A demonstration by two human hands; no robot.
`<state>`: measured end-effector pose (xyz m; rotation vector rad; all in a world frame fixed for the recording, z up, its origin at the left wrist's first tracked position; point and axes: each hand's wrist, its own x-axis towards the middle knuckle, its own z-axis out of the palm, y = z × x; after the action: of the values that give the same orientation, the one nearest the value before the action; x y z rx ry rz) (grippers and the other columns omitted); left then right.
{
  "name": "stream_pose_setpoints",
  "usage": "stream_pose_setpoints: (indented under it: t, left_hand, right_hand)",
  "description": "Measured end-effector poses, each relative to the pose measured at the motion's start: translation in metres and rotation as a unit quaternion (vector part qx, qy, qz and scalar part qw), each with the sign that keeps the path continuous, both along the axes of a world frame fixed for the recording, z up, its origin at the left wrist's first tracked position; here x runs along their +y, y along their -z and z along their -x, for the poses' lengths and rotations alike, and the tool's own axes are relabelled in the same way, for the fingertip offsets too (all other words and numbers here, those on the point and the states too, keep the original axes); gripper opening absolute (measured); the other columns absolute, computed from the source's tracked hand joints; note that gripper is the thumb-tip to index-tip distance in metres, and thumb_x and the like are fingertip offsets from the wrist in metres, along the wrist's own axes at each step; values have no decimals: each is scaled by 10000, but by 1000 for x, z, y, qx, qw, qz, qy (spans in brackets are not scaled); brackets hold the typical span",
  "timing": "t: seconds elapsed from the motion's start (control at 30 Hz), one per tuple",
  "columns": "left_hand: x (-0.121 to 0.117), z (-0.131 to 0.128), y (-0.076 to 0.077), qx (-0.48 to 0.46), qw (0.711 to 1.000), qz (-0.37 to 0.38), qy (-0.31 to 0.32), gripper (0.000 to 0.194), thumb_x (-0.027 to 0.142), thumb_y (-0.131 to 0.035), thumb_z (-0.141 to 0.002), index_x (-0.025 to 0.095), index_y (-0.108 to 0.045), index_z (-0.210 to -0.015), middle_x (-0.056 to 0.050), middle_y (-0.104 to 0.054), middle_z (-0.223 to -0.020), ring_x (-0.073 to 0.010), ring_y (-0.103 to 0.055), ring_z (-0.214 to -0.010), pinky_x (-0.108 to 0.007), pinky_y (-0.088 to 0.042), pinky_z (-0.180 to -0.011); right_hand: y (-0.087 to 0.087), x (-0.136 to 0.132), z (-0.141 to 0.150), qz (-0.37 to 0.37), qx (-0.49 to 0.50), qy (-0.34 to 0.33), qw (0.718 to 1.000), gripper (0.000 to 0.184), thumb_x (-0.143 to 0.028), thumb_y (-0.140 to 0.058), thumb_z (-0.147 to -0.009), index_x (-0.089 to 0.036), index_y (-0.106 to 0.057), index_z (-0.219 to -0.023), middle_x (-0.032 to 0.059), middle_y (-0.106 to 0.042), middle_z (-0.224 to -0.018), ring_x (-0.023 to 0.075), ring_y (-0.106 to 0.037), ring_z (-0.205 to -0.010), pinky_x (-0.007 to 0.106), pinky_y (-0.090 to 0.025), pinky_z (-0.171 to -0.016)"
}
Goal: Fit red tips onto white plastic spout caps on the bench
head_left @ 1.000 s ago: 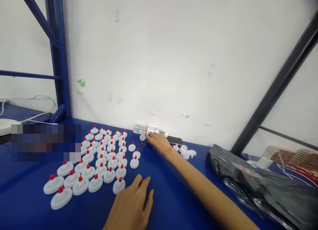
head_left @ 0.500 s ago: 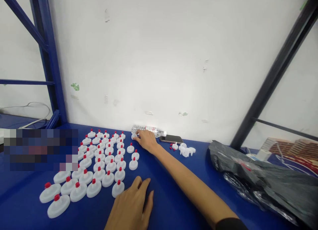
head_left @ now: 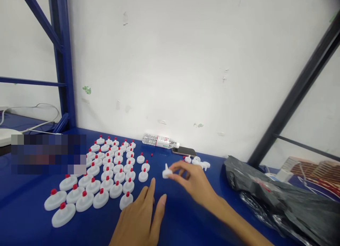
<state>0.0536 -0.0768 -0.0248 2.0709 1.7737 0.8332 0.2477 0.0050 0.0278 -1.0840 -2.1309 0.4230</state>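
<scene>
Between thumb and fingers, my right hand point(head_left: 192, 178) pinches a white nozzle cap point(head_left: 167, 172), its bare spout pointing up with no red tip. My left hand point(head_left: 139, 214) rests low over the blue table with fingers apart, holding nothing; it is just right of a white cap with a red tip point(head_left: 126, 200). Rows of such red-tipped white caps point(head_left: 107, 183) stand upright across the left of the table. A small red tip point(head_left: 152, 154) lies loose near the bottle. Loose white caps point(head_left: 196, 161) lie beyond my right hand, with red bits beside them.
A clear plastic bottle point(head_left: 160, 141) lies on its side by the wall, next to a dark phone point(head_left: 184, 151). On the right is a grey plastic bag point(head_left: 281, 193). Blue point(head_left: 65, 62) and black point(head_left: 287, 93) frame posts stand at either side.
My right hand has come back from beside the bottle toward the middle right, with a white nozzle cap in it. My left hand's fingers have spread slightly. The view has shifted a little.
</scene>
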Motion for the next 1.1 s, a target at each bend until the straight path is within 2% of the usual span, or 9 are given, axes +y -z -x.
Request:
stream_pose_setpoints:
  t: [0.17,0.27,0.4,0.5,0.57,0.67,0.77,0.93,1.1]
  left_hand:
    - [2,2,5,-12,997,-34,69,492,454,-283,-1075,273,-710,-1239,-65,-756,-1190,-230,-741,-1012,-337,-567,-852]
    - [4,3,3,-14,997,-20,71,377,423,-374,-1064,288,-694,-1210,-33,-749,-1107,-202,-741,-947,-296,-554,-799]
    - [4,1,0,32,998,9,50,318,380,-423,-1044,296,-693,-1189,-32,-714,-1136,-218,-741,-951,-305,-549,-763]
    - [3,-1,-1,66,997,35,38,349,355,-406,-1042,295,-688,-1239,-51,-669,-1210,-221,-749,-910,-322,-559,-738]
    - [3,-2,-1,86,995,43,33,390,327,-376,-1040,282,-675,-1286,-71,-646,-1224,-218,-752,-870,-331,-565,-723]
    - [4,-2,1,110,992,52,36,426,302,-351,-1032,255,-677,-1303,-94,-641,-1223,-222,-752,-872,-334,-573,-726]
    - [5,-2,3,121,991,55,32,463,341,-376,-1028,223,-624,-1400,-140,-627,-1331,-245,-752,-955,-342,-585,-781]
    - [4,0,0,116,992,38,34,453,320,-391,-1027,243,-600,-1421,-137,-635,-1341,-241,-750,-985,-324,-585,-790]
    - [2,-1,-5,115,992,36,46,382,241,-386,-1028,268,-667,-1285,-88,-657,-1212,-205,-755,-850,-281,-553,-685]
  right_hand:
    - [21,-49,-4,-37,-13,-41,998,130,-314,-690,-967,-278,-764,-1067,-15,-777,-887,136,-674,-694,239,-464,-622]
    - [20,-48,-6,44,0,-62,997,154,-281,-764,-905,-297,-771,-1058,-32,-781,-882,135,-692,-697,228,-483,-634]
    - [2,-23,-18,175,-1,-93,980,203,-265,-764,-884,-283,-744,-1085,-28,-790,-994,131,-730,-723,208,-513,-627]
    - [-6,11,-15,121,-23,-21,992,190,-366,-567,-1025,-229,-677,-1096,-2,-781,-969,117,-722,-673,216,-538,-642]
    - [-4,37,-3,49,-137,57,988,279,-391,-434,-1084,-226,-658,-1095,-4,-789,-951,114,-724,-661,219,-537,-649]
    - [5,75,31,7,-190,102,976,349,-387,-403,-1091,-203,-693,-1030,52,-792,-900,202,-759,-833,299,-538,-778]
    - [14,101,69,-28,-239,130,962,445,-435,-387,-1082,-134,-712,-1031,192,-775,-1023,334,-740,-1016,425,-520,-869]
    - [20,113,107,-41,-289,102,951,363,-348,-480,-1039,-79,-722,-1032,262,-754,-1072,383,-722,-1051,465,-506,-896]
    - [12,95,89,-31,-256,74,963,258,-310,-531,-1037,-120,-705,-1017,217,-769,-1043,337,-729,-1042,409,-514,-876]
